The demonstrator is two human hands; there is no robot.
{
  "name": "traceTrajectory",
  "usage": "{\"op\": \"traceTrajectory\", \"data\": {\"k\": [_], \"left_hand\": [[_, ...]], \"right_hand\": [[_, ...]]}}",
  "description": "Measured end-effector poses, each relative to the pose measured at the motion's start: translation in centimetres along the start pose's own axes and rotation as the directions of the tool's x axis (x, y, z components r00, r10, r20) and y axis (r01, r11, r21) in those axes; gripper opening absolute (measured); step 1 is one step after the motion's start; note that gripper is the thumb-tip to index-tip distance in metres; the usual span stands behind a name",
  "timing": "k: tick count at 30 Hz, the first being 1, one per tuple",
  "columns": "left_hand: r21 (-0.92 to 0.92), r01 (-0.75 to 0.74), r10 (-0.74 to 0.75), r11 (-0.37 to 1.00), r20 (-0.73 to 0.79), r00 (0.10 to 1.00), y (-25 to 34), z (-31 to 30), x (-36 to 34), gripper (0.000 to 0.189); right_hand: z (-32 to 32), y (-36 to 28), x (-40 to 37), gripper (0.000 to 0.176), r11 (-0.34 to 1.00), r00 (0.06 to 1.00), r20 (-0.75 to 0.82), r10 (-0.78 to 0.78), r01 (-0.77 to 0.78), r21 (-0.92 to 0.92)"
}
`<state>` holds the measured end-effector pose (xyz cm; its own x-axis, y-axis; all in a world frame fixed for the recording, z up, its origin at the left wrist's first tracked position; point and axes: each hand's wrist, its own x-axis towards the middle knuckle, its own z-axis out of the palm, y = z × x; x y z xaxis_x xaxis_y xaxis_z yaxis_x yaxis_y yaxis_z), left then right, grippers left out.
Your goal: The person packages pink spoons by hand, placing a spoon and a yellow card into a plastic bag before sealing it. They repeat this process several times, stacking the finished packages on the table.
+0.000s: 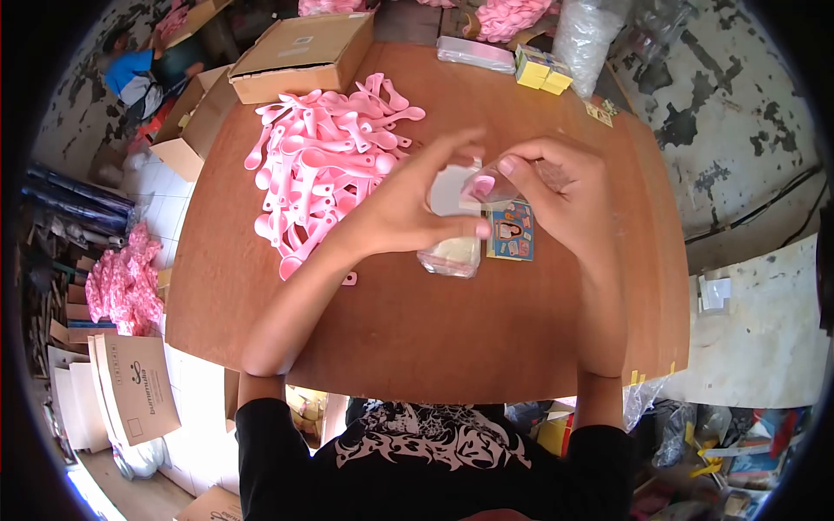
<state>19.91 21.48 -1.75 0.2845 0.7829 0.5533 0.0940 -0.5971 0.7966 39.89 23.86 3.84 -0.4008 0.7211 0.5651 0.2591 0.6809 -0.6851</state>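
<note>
My left hand (417, 204) is raised over the table with thumb and fingers spread around a whitish, flat, rounded item (449, 191); whether it grips that item cannot be made out. Pinched in my right hand (552, 182) is a small clear plastic bag (491, 184) with something pink inside. Below my left hand lies a stack of clear plastic bags (452, 259). A blue printed card (512, 233) sits on the table between my hands. To the left spreads a large pile of pink plastic spoons (317, 165).
A closed cardboard box (300, 52) stands at the table's back left. Along the back right are a clear-wrapped stack (476, 54), yellow small boxes (542, 69) and a plastic-wrapped roll (591, 43). Another person (135, 74) sits at the far left beside an open carton (191, 122).
</note>
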Motion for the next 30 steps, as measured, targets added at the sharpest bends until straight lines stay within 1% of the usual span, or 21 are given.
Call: {"op": "traceTrajectory", "data": {"k": [1, 2, 4, 5, 6, 7, 8, 9, 11, 13, 15, 16, 18, 19, 21, 23, 25, 26, 27, 29, 30], "left_hand": [[0.004, 0.003, -0.003, 1.000, 0.148, 0.989, -0.5, -0.1, 0.2, 0.074], [0.006, 0.001, -0.002, 1.000, 0.150, 0.989, -0.7, 0.0, 0.1, 0.074], [0.076, 0.142, -0.156, 0.987, 0.235, 0.959, -0.6, 0.2, 0.0, 0.060], [0.140, 0.184, -0.209, 0.973, 0.197, 0.958, -0.4, 0.4, 0.0, 0.045], [0.139, 0.184, -0.209, 0.973, 0.197, 0.958, -0.5, 0.6, 0.0, 0.045], [0.063, 0.201, -0.209, 0.978, 0.187, 0.960, -0.7, 0.7, -0.1, 0.044], [-0.012, 0.217, -0.211, 0.976, 0.176, 0.961, -0.9, 0.7, -0.1, 0.042], [-0.009, 0.217, -0.212, 0.976, 0.175, 0.961, -1.1, 0.7, -0.2, 0.042], [-0.101, 0.237, -0.215, 0.966, 0.189, 0.958, -1.3, 0.7, -0.2, 0.040], [-0.125, 0.247, -0.222, 0.961, 0.184, 0.957, -1.5, 0.8, -0.1, 0.040], [-0.149, 0.258, -0.229, 0.955, 0.186, 0.955, -1.4, 0.9, 0.0, 0.040], [-0.131, 0.268, -0.240, 0.955, 0.198, 0.951, -1.1, 0.8, 0.0, 0.039], [-0.113, 0.277, -0.249, 0.954, 0.209, 0.945, -0.6, 0.7, 0.1, 0.039], [-0.130, 0.265, -0.241, 0.955, 0.175, 0.955, -0.4, 0.6, 0.1, 0.036], [-0.144, 0.251, -0.232, 0.957, 0.142, 0.962, -0.3, 0.6, 0.1, 0.033], [-0.260, 0.190, -0.202, 0.947, -0.019, 0.979, -0.5, 0.9, 0.0, 0.026], [-0.241, 0.231, -0.247, 0.942, -0.034, 0.969, 0.2, 0.7, 0.0, 0.024], [-0.224, 0.273, -0.291, 0.936, -0.052, 0.955, 0.5, 0.6, 0.0, 0.022], [-0.224, 0.272, -0.290, 0.936, -0.051, 0.956, 0.5, 0.6, 0.1, 0.022], [-0.269, 0.247, -0.289, 0.931, -0.129, 0.949, 0.5, 0.5, 0.2, 0.021], [-0.268, 0.246, -0.288, 0.931, -0.131, 0.949, 0.4, 0.3, 0.2, 0.021]], "right_hand": [[-0.1, -0.2, 0.0, 0.008, 1.000, 1.000, -0.004, -0.002, 0.002, 0.002], [-0.2, -0.7, -0.1, 0.009, 0.999, 0.999, 0.006, 0.045, -0.045, -0.022], [-0.4, -1.0, -0.2, 0.010, 0.995, 0.996, 0.016, 0.091, -0.091, -0.049], [-0.4, -0.9, -0.3, 0.013, 0.988, 0.988, 0.018, 0.152, -0.152, 0.017], [-0.4, -0.9, -0.4, 0.015, 0.973, 0.977, 0.024, 0.212, -0.214, 0.083], [-0.5, -0.8, -0.5, 0.015, 0.973, 0.977, 0.025, 0.212, -0.213, 0.083], [-0.7, -0.8, -0.6, 0.018, 0.936, 0.967, 0.028, 0.253, -0.252, 0.245], [-0.8, -0.7, -0.7, 0.021, 0.872, 0.956, 0.039, 0.292, -0.283, 0.400], [-0.8, -0.1, -1.1, 0.022, 0.864, 0.955, 0.075, 0.288, -0.293, 0.409], [-0.6, 0.7, -1.5, 0.023, 0.857, 0.952, 0.109, 0.284, -0.304, 0.415], [0.0, 1.9, -1.9, 0.020, 0.953, 0.962, 0.226, 0.151, -0.203, 0.227], [0.2, 2.3, -2.1, 0.020, 0.952, 0.963, 0.222, 0.154, -0.205, 0.226], [0.6, 2.8, -2.4, 0.016, 0.925, 0.959, 0.152, 0.239, -0.272, 0.265], [0.6, 2.8, -2.5, 0.016, 0.924, 0.959, 0.150, 0.240, -0.273, 0.266], [0.5, 2.7, -2.5, 0.013, 0.870, 0.943, 0.140, 0.302, -0.333, 0.364], [0.6, 2.7, -2.5, 0.012, 0.860, 0.942, 0.144, 0.303, -0.335, 0.385], [0.6, 2.9, -2.5, 0.012, 0.850, 0.941, 0.148, 0.304, -0.338, 0.403], [0.5, 3.0, -2.4, 0.013, 0.878, 0.958, 0.125, 0.257, -0.286, 0.383], [0.5, 3.0, -2.3, 0.015, 0.903, 0.972, 0.104, 0.209, -0.232, 0.362], [0.0, 3.2, -2.3, 0.015, 0.906, 0.971, 0.090, 0.222, -0.239, 0.349], [-0.2, 3.3, -2.2, 0.016, 0.908, 0.969, 0.076, 0.234, -0.246, 0.338]]}}
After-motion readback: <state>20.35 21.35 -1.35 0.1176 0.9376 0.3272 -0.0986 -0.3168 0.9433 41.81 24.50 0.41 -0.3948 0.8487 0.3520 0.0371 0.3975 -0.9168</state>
